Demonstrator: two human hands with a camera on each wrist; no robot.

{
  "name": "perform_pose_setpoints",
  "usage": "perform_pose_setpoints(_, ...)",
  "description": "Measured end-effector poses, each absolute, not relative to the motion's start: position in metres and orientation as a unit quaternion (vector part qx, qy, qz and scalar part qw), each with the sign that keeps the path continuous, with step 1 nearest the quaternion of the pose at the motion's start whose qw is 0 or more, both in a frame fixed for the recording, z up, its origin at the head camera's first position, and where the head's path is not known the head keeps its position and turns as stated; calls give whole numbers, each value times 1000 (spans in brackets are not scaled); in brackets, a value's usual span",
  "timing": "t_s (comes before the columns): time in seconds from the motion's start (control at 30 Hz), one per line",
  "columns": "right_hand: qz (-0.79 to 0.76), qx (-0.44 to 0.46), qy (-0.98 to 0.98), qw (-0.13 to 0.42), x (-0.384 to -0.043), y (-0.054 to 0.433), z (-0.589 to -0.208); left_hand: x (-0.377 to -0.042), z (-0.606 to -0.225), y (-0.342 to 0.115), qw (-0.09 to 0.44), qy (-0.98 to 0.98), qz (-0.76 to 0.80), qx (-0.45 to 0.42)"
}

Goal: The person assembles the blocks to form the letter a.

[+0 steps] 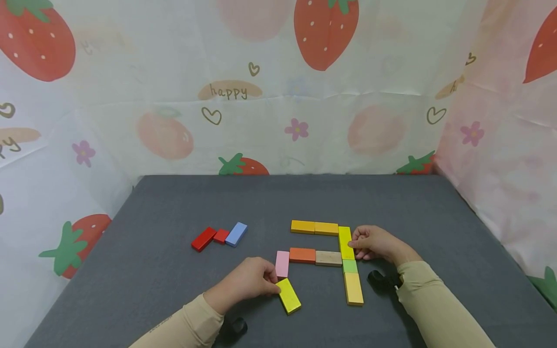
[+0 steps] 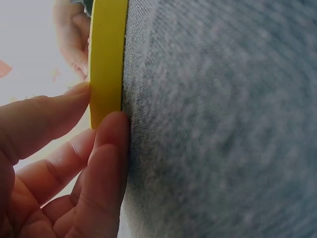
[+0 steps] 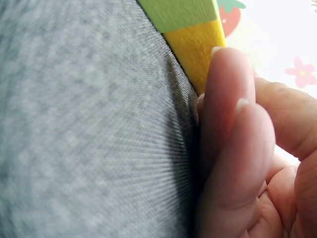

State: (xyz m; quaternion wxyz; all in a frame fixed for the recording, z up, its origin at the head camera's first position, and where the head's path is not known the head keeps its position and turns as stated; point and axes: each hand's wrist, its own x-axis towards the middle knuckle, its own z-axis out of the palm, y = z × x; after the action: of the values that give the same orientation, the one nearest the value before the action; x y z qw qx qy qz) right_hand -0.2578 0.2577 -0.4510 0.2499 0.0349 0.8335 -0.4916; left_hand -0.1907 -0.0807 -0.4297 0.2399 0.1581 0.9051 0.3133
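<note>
My left hand (image 1: 250,282) pinches a bright yellow wooden block (image 1: 289,296), which lies tilted below the pink block (image 1: 282,264). In the left wrist view the thumb (image 2: 54,116) is on one face of that block and the fingertips (image 2: 111,131) are at its lower end. My right hand (image 1: 377,243) grips the right edge of another yellow block (image 1: 345,242), at the top of a column. Below it in the column come a green block (image 1: 349,266) and a light yellow block (image 1: 353,289). The right wrist view has the fingers (image 3: 233,84) partly covering the gripped block.
Orange (image 1: 302,255) and tan blocks (image 1: 328,258) form a row from the pink block to the column. Two golden yellow blocks (image 1: 315,227) lie in line behind. A long red block (image 1: 203,239), a small red block (image 1: 221,236) and a blue block (image 1: 236,234) lie farther left.
</note>
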Motion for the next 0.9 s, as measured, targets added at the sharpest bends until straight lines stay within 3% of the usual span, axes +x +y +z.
perform_pose_setpoints(0.5, -491, 28, 833, 253, -257, 257, -449, -194, -425, -94, 239, 904, 324, 144)
perform_pose_setpoints(0.9, -490, 29, 834, 252, -257, 257, -449, -216, -415, -135, 144, 926, 334, 100)
